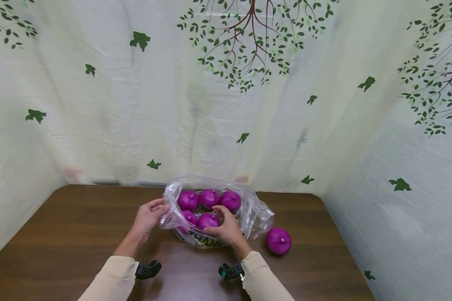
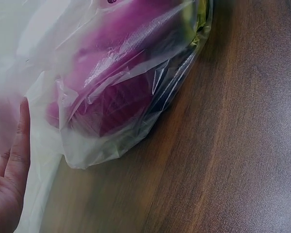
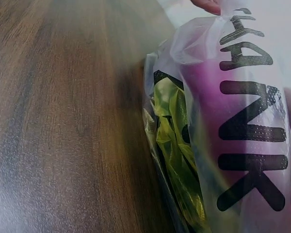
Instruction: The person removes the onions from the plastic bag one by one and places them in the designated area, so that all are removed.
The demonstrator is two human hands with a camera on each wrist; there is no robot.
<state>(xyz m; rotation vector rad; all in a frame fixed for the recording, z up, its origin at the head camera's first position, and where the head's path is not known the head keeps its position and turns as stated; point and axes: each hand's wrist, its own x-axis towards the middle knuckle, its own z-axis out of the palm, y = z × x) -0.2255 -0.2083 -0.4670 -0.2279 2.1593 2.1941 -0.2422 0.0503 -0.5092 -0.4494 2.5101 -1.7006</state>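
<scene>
Left-hand grip: grasping the left rim of a clear plastic bag, film pinched at the fingertips. The left wrist view shows one finger extended along the film. Right-hand grip: inside the bag's opening, thumb and fingers spread around the right side of the near-right purple ball; the thumb overlaps the ball's near edge. Whether that ball is grasped or released I cannot tell.

The bag stands toward the far edge of the wood-grain worktop, between the two grips, mouth upward. At least five purple balls are visible inside: a far row of three lies beyond the right-hand grip, and a near-left ball lies between the grips. Dark lettering runs along the bag's near wall, with crinkled yellow-green material beside it. A loose purple ball rests on the worktop, right of the bag and apart from the right-hand grip
</scene>
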